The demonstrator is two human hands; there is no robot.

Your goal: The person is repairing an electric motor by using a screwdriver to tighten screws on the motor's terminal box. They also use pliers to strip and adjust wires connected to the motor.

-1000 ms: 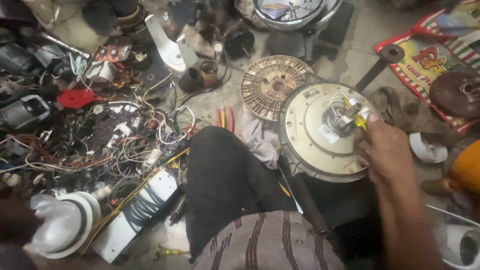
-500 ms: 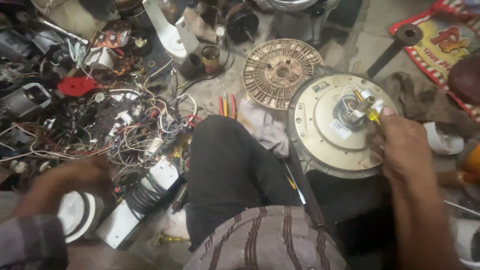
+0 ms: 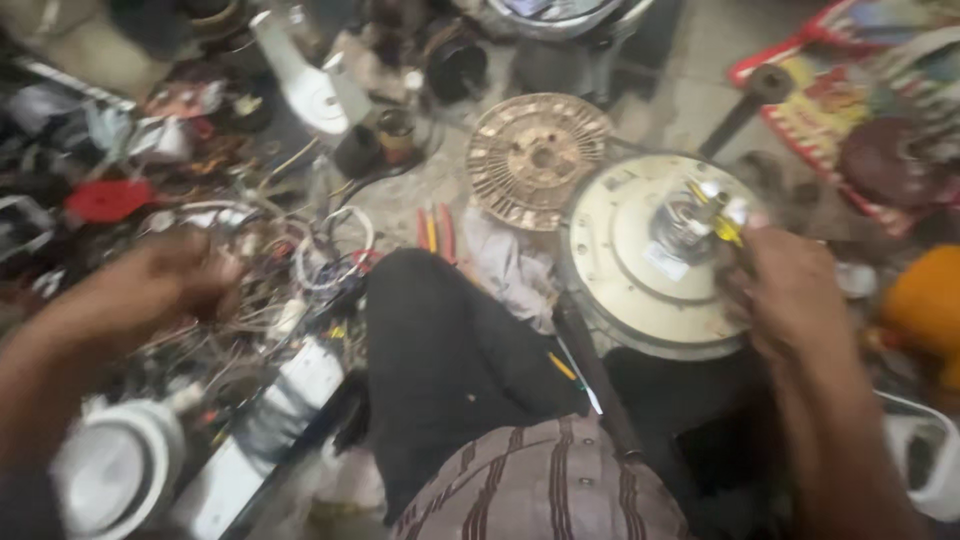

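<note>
The cream round motor housing lies flat on the floor, with a metal hub and yellow wires at its middle. The right hand rests on the housing's right edge, fingers curled together at the hub; whether they pinch anything I cannot tell. Just up and left of the housing lies a brown ribbed disc. Well left of the housing the left hand, blurred, hovers over a tangle of wires, its fingers loosely bent. Below the housing's left edge lies a black-clad knee
</note>
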